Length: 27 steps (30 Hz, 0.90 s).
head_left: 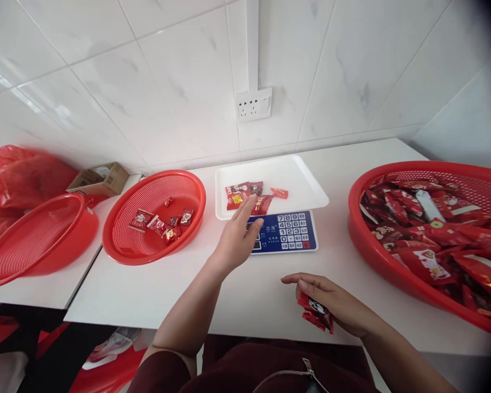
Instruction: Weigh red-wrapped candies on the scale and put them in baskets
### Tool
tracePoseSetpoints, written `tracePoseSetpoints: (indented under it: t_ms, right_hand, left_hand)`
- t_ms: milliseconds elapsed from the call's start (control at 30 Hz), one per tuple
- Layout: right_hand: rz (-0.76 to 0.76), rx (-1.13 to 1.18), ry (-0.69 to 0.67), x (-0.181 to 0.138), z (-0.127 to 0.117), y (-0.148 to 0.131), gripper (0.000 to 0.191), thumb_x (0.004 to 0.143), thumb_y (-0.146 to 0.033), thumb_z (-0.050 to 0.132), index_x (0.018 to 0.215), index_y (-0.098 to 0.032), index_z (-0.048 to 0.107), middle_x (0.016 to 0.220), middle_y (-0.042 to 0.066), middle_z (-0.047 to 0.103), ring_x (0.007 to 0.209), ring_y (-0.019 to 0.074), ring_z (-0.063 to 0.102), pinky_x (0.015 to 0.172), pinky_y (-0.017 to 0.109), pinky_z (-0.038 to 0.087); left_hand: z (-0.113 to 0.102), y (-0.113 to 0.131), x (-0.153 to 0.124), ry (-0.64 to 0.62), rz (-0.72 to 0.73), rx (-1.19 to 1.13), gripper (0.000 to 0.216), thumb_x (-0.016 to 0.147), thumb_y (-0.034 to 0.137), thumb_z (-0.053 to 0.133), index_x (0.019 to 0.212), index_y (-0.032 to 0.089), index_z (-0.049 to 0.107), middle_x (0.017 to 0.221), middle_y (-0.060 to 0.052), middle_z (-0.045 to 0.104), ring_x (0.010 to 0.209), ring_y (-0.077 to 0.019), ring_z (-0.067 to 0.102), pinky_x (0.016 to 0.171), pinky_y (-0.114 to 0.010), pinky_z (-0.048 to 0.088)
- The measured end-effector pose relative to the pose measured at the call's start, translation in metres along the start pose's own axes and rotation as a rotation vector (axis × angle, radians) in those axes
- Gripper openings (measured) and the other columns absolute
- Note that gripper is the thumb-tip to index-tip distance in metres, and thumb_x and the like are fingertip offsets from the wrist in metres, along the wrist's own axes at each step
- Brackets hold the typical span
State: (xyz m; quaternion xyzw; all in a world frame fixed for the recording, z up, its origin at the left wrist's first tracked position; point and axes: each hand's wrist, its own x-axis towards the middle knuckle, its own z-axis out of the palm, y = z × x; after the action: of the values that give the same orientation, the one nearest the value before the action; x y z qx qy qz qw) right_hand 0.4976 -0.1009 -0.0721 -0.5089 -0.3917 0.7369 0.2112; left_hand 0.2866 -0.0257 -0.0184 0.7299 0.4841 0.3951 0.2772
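Reaching with my left hand (237, 237), fingers apart, over snack packets (249, 197) on the white scale tray (303, 180); my right hand (335, 305) fingers clamp a red packet (317, 314) above the surface (147, 289).

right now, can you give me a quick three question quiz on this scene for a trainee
1. True or false: the right hand holds red snack packets.
2. Which is fuller: the small red basket or the big red basket on the right?
3. What is the left hand reaching over: A the cardboard box, B the white scale tray, C the wall socket?

Key: 1 true. 2 the big red basket. 3 B.
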Motion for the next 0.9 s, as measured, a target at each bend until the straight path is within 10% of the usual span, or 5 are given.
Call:
tracePoseSetpoints:
  t_ms: [100,367,900]
  right_hand:
    - [-0.008,0.111,-0.001,0.002,-0.001,0.001,0.054,0.069,-0.063,0.062,0.103,-0.021,0.064,0.064,-0.002,0.048,0.046,0.0080,0.044,0.036,0.020,0.028]
    - [-0.161,0.422,0.172,0.020,0.002,0.008,0.041,0.076,-0.057,0.059,0.100,-0.023,0.062,0.068,-0.002,0.053,0.053,0.0108,0.047,0.050,0.024,0.039]
    - [-0.084,0.362,-0.047,0.004,0.009,0.016,0.038,0.072,-0.044,0.071,0.104,-0.028,0.061,0.091,-0.001,0.063,0.067,0.0106,0.056,0.074,0.035,0.049]
  left_hand:
    - [0.003,0.006,0.005,-0.069,0.016,0.124,0.049,0.091,0.031,0.045,0.138,0.025,0.034,0.144,-0.006,0.037,0.137,-0.0253,0.026,0.109,-0.044,0.031]
    - [0.040,0.012,-0.063,-0.455,0.191,-0.004,0.050,0.078,0.046,0.062,0.123,0.024,0.053,0.117,-0.010,0.060,0.107,-0.0227,0.057,0.091,-0.035,0.048]
    - [0.046,-0.006,-0.080,-0.237,0.046,-0.105,0.018,0.084,0.029,0.059,0.096,0.019,0.066,0.087,-0.006,0.065,0.081,-0.0149,0.061,0.075,-0.026,0.051]
